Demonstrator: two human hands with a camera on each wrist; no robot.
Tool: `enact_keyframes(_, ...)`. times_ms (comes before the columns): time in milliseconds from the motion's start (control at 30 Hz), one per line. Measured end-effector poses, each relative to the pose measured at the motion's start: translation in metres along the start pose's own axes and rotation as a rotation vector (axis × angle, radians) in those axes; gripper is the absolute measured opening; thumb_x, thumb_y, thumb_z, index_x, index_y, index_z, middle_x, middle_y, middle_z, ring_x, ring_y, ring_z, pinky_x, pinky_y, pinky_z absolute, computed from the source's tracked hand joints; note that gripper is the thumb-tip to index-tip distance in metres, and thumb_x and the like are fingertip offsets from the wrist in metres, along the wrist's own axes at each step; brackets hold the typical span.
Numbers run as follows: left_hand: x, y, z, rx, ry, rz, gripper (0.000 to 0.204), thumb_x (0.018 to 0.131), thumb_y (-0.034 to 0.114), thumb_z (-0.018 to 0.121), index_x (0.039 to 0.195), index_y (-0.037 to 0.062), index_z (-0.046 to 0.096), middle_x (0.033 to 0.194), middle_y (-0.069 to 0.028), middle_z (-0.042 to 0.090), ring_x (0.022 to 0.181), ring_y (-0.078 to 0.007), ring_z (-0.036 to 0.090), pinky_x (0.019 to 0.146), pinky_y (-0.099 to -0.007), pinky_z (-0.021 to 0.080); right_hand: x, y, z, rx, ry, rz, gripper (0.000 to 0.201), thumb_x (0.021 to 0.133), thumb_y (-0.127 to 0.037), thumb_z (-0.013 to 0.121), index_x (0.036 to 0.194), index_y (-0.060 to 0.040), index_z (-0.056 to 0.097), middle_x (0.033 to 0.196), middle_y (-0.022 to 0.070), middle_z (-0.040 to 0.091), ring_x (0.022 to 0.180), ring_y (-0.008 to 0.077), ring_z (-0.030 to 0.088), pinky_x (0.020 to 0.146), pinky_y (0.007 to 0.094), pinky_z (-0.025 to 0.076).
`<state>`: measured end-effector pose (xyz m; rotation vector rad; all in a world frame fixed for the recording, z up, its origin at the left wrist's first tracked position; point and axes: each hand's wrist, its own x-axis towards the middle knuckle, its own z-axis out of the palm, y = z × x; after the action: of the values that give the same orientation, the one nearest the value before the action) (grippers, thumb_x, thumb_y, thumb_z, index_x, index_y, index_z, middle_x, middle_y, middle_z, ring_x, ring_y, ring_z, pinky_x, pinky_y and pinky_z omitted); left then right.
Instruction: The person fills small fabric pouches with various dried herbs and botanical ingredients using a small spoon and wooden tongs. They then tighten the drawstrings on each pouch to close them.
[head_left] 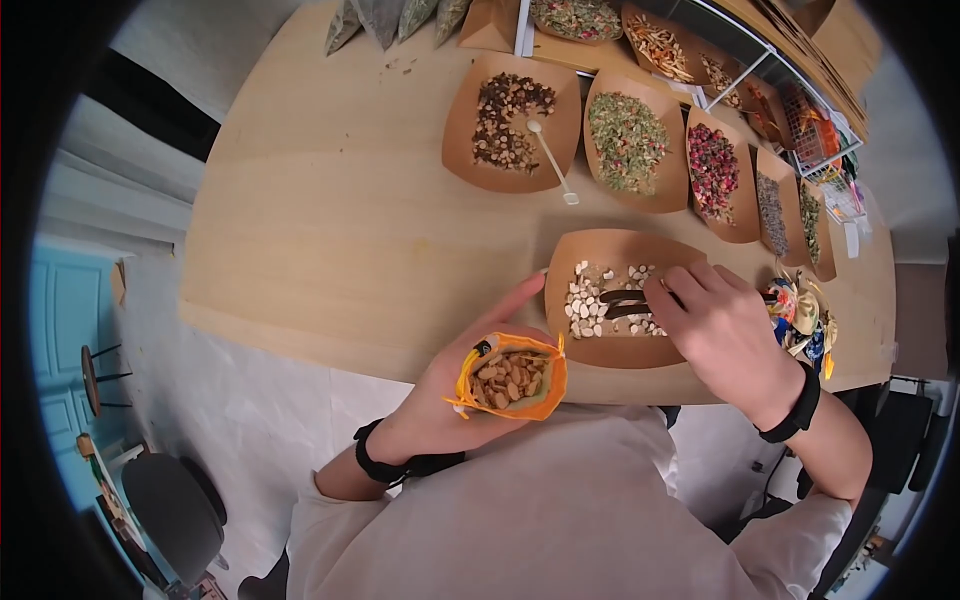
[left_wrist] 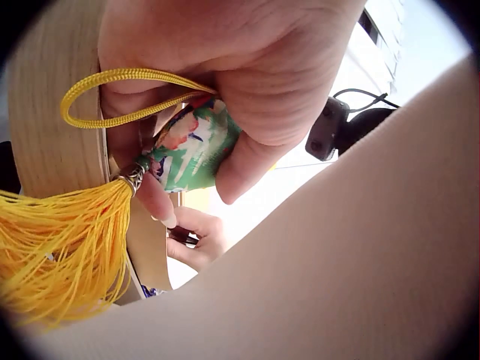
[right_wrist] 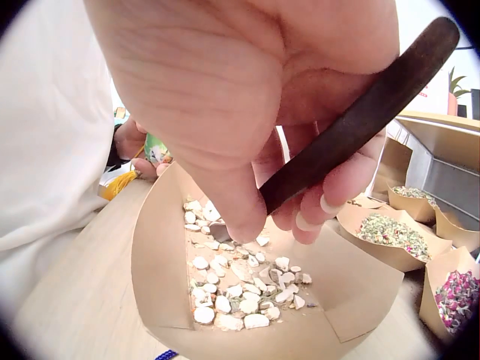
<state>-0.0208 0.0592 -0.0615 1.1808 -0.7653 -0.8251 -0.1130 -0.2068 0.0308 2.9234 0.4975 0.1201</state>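
Note:
My left hand [head_left: 440, 392] holds a small drawstring pouch [left_wrist: 196, 150] of green patterned cloth. Its mouth gapes upward, with an orange-yellow rim and tan dried slices [head_left: 508, 380] inside. From the pouch hang a yellow cord loop [left_wrist: 135, 73] and a yellow tassel [left_wrist: 75, 247]. Over a brown paper tray [head_left: 618, 352], my right hand [head_left: 738, 338] grips dark wooden tongs [right_wrist: 352, 124], thumb on one side and fingers on the other. The tips of the tongs reach down among white dried pieces [right_wrist: 255, 300] in that tray; the right wrist view hides most of them behind the thumb.
Behind stand more paper trays: dark dried slices [head_left: 500, 150] with a small pale spoon [head_left: 550, 160], green herb mix [head_left: 625, 140], red buds [head_left: 712, 172] and greyish buds [head_left: 772, 212]. Colourful pouches [head_left: 800, 312] lie at the right. A wire rack [head_left: 740, 75] stands at the back right.

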Motion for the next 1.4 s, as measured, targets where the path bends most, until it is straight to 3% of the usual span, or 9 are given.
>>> enact_keyframes(233,0.003,0.003,-0.002,0.088,-0.043,0.029,0.049,0.080,0.001,0.082,0.125,0.0056,0.062,0.165,-0.0270,0.025,0.121,-0.0182,0.063,0.093,-0.0333,0.052,0.010,0.001,0.000,0.001,-0.029,-0.042,0.020,0.069,-0.009,0.065,0.087,0.0002,0.067,0.083,0.0073,0.061,0.082,0.0222,0.063,0.074,0.0331,0.055)
enact_keyframes(567,0.003,0.000,-0.001,0.082,-0.019,0.048,0.049,0.080,0.003,0.083,0.124,0.0049,0.062,0.164,-0.0274,0.027,0.132,-0.0213,0.057,0.097,-0.0339,0.050,0.016,0.004,0.001,0.018,-0.073,-0.081,0.013,0.071,-0.010,0.063,0.082,-0.0020,0.066,0.079,0.0071,0.062,0.081,0.0230,0.064,0.074,0.0333,0.054)
enact_keyframes(767,0.004,0.003,-0.001,0.110,-0.018,0.057,0.050,0.080,0.002,0.083,0.124,0.0039,0.062,0.164,-0.0242,0.028,0.130,-0.0219,0.057,0.100,-0.0344,0.050,0.011,0.009,-0.001,0.067,-0.063,-0.041,0.014,0.072,-0.009,0.062,0.083,-0.0012,0.064,0.081,0.0075,0.063,0.082,0.0241,0.064,0.072,0.0361,0.055)
enact_keyframes(900,0.003,0.007,0.000,0.154,0.003,0.044,0.050,0.079,0.002,0.083,0.124,0.0035,0.062,0.161,-0.0188,0.032,0.130,-0.0222,0.056,0.103,-0.0351,0.050,0.015,0.015,-0.034,0.103,-0.016,0.006,0.016,0.073,-0.008,0.067,0.087,-0.0014,0.065,0.081,0.0087,0.062,0.080,0.0269,0.064,0.068,0.0393,0.053)
enact_keyframes(1000,0.004,0.007,0.000,0.217,0.012,0.059,0.051,0.079,0.001,0.084,0.125,0.0033,0.061,0.158,-0.0171,0.034,0.133,-0.0227,0.054,0.104,-0.0347,0.050,0.017,0.013,-0.058,0.366,0.058,0.050,0.027,0.075,-0.011,0.078,0.098,-0.0024,0.069,0.081,0.0095,0.062,0.073,0.0300,0.063,0.062,0.0410,0.050)
enact_keyframes(1133,0.005,0.005,0.001,0.259,0.019,0.061,0.052,0.078,0.001,0.084,0.124,0.0029,0.061,0.157,-0.0166,0.035,0.139,-0.0244,0.048,0.105,-0.0340,0.049,0.025,-0.002,-0.075,0.498,0.029,-0.062,0.027,0.076,-0.011,0.078,0.100,-0.0020,0.069,0.081,0.0087,0.062,0.072,0.0293,0.063,0.061,0.0401,0.051)
enact_keyframes(1200,0.005,0.005,0.002,0.244,0.026,0.059,0.052,0.078,0.002,0.085,0.124,0.0033,0.062,0.157,-0.0164,0.035,0.140,-0.0252,0.047,0.106,-0.0345,0.048,0.026,-0.008,-0.072,0.530,0.003,-0.096,0.029,0.084,-0.019,0.077,0.101,0.0032,0.069,0.079,0.0110,0.064,0.068,0.0304,0.061,0.061,0.0429,0.048)
enact_keyframes(1300,0.004,0.005,0.001,0.235,0.028,0.065,0.053,0.078,0.003,0.085,0.125,0.0043,0.062,0.157,-0.0162,0.035,0.142,-0.0267,0.045,0.108,-0.0357,0.047,0.028,-0.005,-0.072,0.432,0.059,-0.032,0.031,0.072,-0.012,0.079,0.100,-0.0023,0.069,0.079,0.0083,0.062,0.072,0.0278,0.064,0.062,0.0395,0.052)
enact_keyframes(1400,0.004,0.004,0.001,0.236,0.024,0.071,0.053,0.078,0.004,0.086,0.125,0.0057,0.062,0.157,-0.0162,0.035,0.143,-0.0280,0.044,0.109,-0.0368,0.046,0.025,0.006,-0.063,0.263,-0.042,0.093,0.026,0.073,-0.010,0.077,0.097,-0.0021,0.069,0.079,0.0087,0.063,0.075,0.0270,0.066,0.064,0.0384,0.053)
